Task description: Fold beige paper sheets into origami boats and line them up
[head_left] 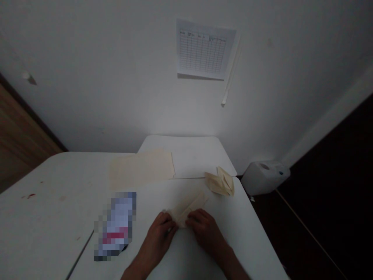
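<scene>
head view | left hand point(157, 237), right hand point(206, 229): fingers curled, pinching folded paper point(186, 213) on table point(186, 252) | risk: uneven pressure could skew the crease or tear the paper

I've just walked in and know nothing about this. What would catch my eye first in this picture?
Your eye would go to the left hand and right hand at the near end of the white table, holding a folded cream paper between them. Just beyond, to the right, lies another folded paper piece. High on the wall hangs a printed grid chart.
</scene>
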Motion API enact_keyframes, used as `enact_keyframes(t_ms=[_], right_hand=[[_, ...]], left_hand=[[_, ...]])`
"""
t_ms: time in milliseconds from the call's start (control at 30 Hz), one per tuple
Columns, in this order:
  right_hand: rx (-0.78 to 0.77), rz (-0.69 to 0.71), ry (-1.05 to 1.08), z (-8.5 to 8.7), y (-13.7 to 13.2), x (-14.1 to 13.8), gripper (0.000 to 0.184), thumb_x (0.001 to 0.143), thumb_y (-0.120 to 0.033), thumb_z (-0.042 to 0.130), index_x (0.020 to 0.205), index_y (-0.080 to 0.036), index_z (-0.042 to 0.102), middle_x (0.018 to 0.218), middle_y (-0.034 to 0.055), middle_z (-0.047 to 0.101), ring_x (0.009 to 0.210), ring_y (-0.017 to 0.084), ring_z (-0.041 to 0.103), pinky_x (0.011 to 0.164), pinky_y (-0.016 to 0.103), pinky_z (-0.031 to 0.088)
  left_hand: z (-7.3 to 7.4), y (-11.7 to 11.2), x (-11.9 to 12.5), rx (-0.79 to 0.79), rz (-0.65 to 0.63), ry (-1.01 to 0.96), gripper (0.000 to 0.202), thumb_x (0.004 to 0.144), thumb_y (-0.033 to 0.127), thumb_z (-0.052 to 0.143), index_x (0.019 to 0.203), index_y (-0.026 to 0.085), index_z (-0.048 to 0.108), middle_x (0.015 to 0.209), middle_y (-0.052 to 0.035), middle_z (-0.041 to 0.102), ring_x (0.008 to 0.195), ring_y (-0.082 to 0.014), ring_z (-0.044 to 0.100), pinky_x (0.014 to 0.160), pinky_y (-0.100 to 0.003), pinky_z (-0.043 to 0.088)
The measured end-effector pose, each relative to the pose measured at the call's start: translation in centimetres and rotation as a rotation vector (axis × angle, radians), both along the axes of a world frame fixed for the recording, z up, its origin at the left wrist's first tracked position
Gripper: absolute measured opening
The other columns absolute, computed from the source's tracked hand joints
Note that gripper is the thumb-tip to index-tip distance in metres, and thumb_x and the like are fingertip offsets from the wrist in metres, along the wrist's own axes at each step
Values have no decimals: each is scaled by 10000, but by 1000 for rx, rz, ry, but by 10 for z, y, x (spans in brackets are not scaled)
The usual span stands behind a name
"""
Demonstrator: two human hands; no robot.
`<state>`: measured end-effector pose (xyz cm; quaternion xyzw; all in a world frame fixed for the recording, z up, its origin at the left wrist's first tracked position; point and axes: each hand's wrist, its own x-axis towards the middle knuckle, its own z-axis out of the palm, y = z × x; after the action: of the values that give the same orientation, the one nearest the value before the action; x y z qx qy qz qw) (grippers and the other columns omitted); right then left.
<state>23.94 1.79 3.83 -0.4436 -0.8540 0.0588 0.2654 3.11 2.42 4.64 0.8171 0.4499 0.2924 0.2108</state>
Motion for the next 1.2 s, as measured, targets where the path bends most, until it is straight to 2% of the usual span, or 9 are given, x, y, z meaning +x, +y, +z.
enact_keyframes(t_ms=[100, 267, 467, 600, 733, 867, 967, 1033, 1200], right_hand=[[-28, 57, -14, 6, -4, -1, 116, 887, -117, 576, 909, -205, 647, 954, 19, 644, 890, 173, 546, 808, 289, 452], [-72, 25, -26, 14, -11, -5, 38, 857, -165, 603, 864, -195, 625, 953, 28, 630, 934, 189, 533, 866, 318, 431], [-19, -18, -52, 5, -7, -13, 97, 881, -217, 623, 787, -195, 611, 879, 21, 624, 872, 180, 535, 809, 304, 431], [17, 2, -109, 0, -6, -13, 71, 904, -198, 596, 837, -206, 618, 861, 12, 623, 838, 173, 528, 781, 294, 425], [52, 27, -165, -2, -7, -11, 75, 898, -206, 607, 959, -245, 627, 954, 13, 629, 887, 186, 519, 795, 310, 418], [43, 33, -207, 0, -10, -11, 87, 911, -234, 592, 986, -257, 631, 986, 20, 622, 915, 192, 514, 799, 319, 415], [23, 15, -201, 2, -11, -12, 124, 910, -232, 592, 1027, -258, 626, 1000, 23, 618, 939, 198, 515, 820, 333, 408], [15, 8, -185, 2, -12, -12, 142, 910, -217, 589, 1038, -264, 628, 1010, 22, 614, 946, 197, 516, 824, 335, 405], [21, 0, -131, -3, -13, -12, 175, 915, -215, 580, 1070, -276, 636, 1046, 33, 610, 961, 202, 518, 830, 341, 398]], left_hand=[[0, 2, 3, -24, 39, -16, 171, 890, 208, 551, 779, 212, 680, 871, -49, 610, 878, -198, 571, 801, -339, 488], [2, 7, 6, -81, 106, 14, 174, 846, 195, 577, 703, 202, 678, 823, -49, 628, 853, -202, 584, 801, -336, 469], [8, 13, 10, -195, 196, 89, 154, 783, 189, 602, 634, 180, 640, 751, -38, 628, 771, -192, 591, 737, -304, 442], [8, 11, 11, -195, 221, 108, 146, 780, 173, 579, 646, 172, 636, 770, -48, 621, 778, -196, 584, 737, -307, 434], [5, 9, 12, -149, 228, 96, 130, 781, 157, 568, 667, 177, 628, 779, -49, 614, 803, -200, 579, 769, -319, 440], [0, 8, 11, -74, 235, 73, 91, 784, 158, 573, 698, 183, 590, 756, -33, 604, 757, -196, 581, 735, -328, 468], [-4, 3, 7, 48, 232, 16, 21, 811, 194, 577, 792, 188, 583, 798, -39, 609, 760, -198, 590, 712, -332, 498], [-7, -4, 2, 151, 186, 5, 65, 862, 227, 540, 868, 197, 597, 858, -56, 617, 821, -208, 599, 741, -341, 512], [-19, -29, -7, 323, 44, 252, 276, 889, 136, 439, 1067, 250, 617, 809, -45, 604, 751, -194, 589, 692, -321, 518]])
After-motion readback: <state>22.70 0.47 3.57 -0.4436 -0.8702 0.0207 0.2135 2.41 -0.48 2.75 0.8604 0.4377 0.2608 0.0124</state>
